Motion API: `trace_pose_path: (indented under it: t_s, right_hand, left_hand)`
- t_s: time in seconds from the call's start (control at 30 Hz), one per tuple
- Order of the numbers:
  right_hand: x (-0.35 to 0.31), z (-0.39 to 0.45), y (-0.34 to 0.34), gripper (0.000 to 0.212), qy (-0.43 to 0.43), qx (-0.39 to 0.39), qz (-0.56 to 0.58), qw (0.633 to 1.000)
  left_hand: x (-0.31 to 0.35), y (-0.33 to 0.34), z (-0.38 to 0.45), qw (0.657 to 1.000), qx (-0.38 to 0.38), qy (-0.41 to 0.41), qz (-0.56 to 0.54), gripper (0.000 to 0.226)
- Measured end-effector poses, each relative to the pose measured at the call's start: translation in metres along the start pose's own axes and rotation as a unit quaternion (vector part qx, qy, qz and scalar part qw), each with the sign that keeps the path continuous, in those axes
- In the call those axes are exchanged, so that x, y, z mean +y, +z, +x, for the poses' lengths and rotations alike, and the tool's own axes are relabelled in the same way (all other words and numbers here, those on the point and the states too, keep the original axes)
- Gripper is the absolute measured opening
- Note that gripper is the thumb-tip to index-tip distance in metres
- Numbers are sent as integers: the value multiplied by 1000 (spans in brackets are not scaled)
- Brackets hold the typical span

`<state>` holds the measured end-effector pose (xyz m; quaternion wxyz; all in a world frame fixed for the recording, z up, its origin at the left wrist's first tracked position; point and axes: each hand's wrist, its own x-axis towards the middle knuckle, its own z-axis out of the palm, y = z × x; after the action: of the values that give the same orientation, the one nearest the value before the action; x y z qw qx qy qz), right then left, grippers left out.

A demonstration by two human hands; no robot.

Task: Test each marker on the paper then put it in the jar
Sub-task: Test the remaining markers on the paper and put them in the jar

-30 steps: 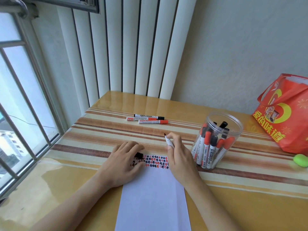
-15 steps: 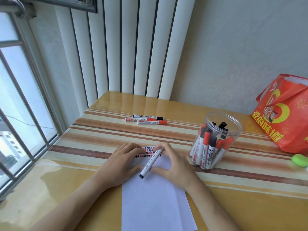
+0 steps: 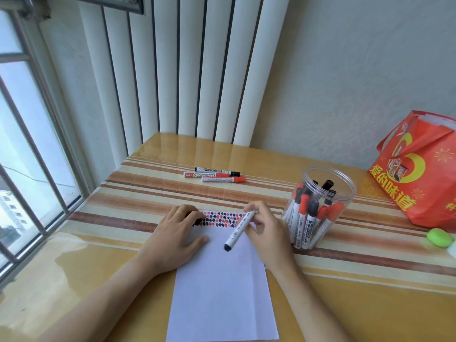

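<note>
Labels: I read "WHITEBOARD" on the spare markers (image 3: 217, 175) at 12 o'clock.
Right hand (image 3: 267, 234): gripped a black marker (image 3: 239, 231), its black end toward 7 o'clock.
Left hand (image 3: 176, 236): lay flat on the paper (image 3: 222, 292), a black cap (image 3: 197, 221) under its fingertips; I couldn't tell whether it pinched it.

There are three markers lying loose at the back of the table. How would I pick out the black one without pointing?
Start at the white vertical blinds and drop to the striped table. Three markers lie there side by side. The black marker is the one nearest the blinds, the only one with a black cap; the two red markers sit in front of it.
</note>
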<state>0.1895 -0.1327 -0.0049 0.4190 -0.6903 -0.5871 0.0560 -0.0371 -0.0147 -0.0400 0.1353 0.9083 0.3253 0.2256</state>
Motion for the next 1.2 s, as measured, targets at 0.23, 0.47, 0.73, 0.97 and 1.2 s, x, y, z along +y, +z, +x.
trace_pose_path:
  t_s: [0.23, 0.47, 0.73, 0.97, 1.2]
  right_hand:
    - [-8, 5, 1, 36, 105, -7, 190, 976]
    - [1, 14, -6, 7, 192, -51, 249, 948]
    - [9, 14, 0, 12, 199, 0, 208, 958]
    - [18, 15, -9, 16, 214, 6, 260, 942]
    - [18, 13, -3, 25, 226, -28, 243, 943]
  left_hand:
    - [3, -1, 0, 1000, -10, -2, 9, 60]
    - [7, -3, 0, 1000, -22, 9, 12, 56]
    - [6, 0, -1, 999, -11, 4, 38, 57]
    - [7, -1, -2, 998, -12, 10, 61, 59]
    - [7, 0, -2, 997, -20, 11, 70, 53]
